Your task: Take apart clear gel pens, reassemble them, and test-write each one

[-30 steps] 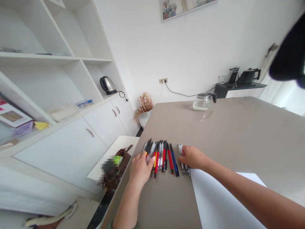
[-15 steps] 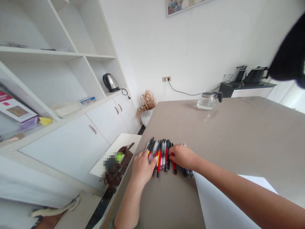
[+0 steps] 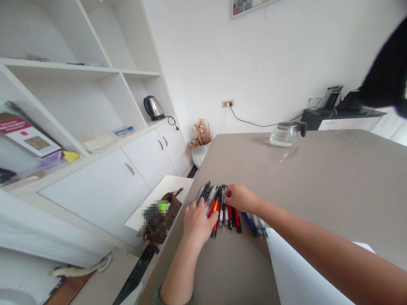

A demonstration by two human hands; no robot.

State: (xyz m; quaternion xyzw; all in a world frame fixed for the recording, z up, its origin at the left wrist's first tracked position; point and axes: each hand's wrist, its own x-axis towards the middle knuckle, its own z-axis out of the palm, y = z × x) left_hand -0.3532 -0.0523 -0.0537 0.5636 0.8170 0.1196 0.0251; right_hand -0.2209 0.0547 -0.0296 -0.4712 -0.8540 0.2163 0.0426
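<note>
Several pens [image 3: 222,207] in black, red, blue and clear lie side by side near the left edge of a grey-brown table [image 3: 318,178]. My left hand [image 3: 199,222] rests on the left end of the row, fingers curled against the pens. My right hand [image 3: 240,197] lies over the middle and right of the row, fingers bent down onto the pens and pressing them toward the left hand. Some pens are hidden under both hands.
A white sheet of paper [image 3: 302,275] lies on the table under my right forearm. A glass jug [image 3: 286,133] stands at the table's far side. Left of the table are a brown bag [image 3: 167,212] on a low white stand, white cabinets and shelves with a kettle [image 3: 152,108].
My right hand slid left from the separate clear pens at the right, pushing them against the main row. The pens are now bunched closer together. The view shifted slightly right.
</note>
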